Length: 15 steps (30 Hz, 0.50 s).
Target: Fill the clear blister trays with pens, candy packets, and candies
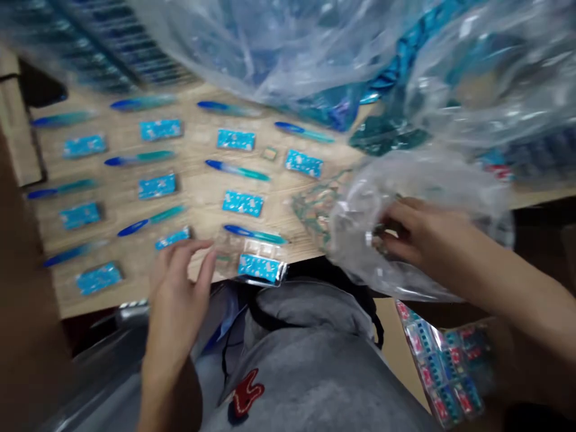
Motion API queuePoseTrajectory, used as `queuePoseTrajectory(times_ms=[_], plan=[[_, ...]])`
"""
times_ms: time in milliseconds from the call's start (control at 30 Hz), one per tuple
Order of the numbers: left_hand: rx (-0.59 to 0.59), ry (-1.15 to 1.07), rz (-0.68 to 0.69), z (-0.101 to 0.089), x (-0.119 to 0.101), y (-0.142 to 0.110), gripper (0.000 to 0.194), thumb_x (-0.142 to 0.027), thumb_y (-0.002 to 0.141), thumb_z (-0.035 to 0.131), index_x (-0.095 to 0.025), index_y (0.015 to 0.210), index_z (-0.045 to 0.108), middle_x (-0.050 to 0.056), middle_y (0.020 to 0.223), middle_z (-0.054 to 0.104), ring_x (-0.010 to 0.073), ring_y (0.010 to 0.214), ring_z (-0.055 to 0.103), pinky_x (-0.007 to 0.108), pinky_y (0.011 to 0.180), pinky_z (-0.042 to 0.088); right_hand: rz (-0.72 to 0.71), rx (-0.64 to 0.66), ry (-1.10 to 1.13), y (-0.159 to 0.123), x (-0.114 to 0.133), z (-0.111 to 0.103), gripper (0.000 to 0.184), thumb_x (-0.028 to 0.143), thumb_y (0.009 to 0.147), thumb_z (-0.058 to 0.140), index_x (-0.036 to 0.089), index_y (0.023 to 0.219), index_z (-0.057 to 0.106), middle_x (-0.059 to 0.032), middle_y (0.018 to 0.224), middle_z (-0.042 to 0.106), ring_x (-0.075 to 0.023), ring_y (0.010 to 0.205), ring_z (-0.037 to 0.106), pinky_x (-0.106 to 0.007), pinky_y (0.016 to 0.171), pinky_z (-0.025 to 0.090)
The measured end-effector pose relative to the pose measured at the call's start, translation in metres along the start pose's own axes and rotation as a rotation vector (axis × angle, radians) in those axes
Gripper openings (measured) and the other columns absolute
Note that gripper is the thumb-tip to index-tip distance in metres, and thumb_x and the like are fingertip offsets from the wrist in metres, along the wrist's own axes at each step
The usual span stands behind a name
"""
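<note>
My left hand is at the table's front edge, thumb and fingers apart with nothing seen between them. It is beside a clear plastic blister tray holding a blue patterned block; this tray overhangs the edge. Over a translucent plastic bag on the right, my right hand has its fingers curled together. Something small and dark shows at those fingertips, too blurred to name. Small greenish pieces lie at the bag's left side. Blue-to-teal pens and similar blue blocks stand in rows across the table.
Large clear bags with blue contents cover the back of the table. A dark object lies at the far left. Below the right edge are packs with red and teal items. One small square piece lies among the rows.
</note>
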<state>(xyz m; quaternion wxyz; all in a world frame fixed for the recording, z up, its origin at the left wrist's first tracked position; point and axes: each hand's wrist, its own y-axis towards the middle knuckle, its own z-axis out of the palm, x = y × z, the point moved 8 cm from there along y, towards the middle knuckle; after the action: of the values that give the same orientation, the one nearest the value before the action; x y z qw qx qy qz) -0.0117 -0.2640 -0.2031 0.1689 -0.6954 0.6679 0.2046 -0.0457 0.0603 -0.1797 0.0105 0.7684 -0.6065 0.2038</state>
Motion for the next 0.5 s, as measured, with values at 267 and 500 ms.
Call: queuePoseTrajectory(times_ms=[267,500], plan=[[0.068,-0.508,0.414,-0.004,-0.170,0.018,0.022,-0.019,0.093,0.058,-0.034,0.105,0.067,-0.003,0.105,0.069,0.0188,0.104,0.064,0.038,0.092,0.052,0.060,-0.302,0.901,-0.050,-0.013,-0.033,0.005,0.015,0.085,0.062,0.018,0.087,0.059,0.0032,0.072,0.054,-0.0082,0.060,0.046,-0.021,0.054,0.036],[0.322,-0.536,0.700,0.036,-0.245,0.015,0.023,-0.020,0.092,0.065,-0.027,0.113,0.063,-0.001,0.115,0.068,0.0144,0.111,0.064,0.028,0.097,0.054,-0.029,-0.526,1.060,-0.068,-0.015,-0.039,0.008,0.014,0.086,0.063,0.019,0.086,0.056,0.0002,0.084,0.056,-0.0098,0.071,0.052,-0.022,0.063,0.043]])
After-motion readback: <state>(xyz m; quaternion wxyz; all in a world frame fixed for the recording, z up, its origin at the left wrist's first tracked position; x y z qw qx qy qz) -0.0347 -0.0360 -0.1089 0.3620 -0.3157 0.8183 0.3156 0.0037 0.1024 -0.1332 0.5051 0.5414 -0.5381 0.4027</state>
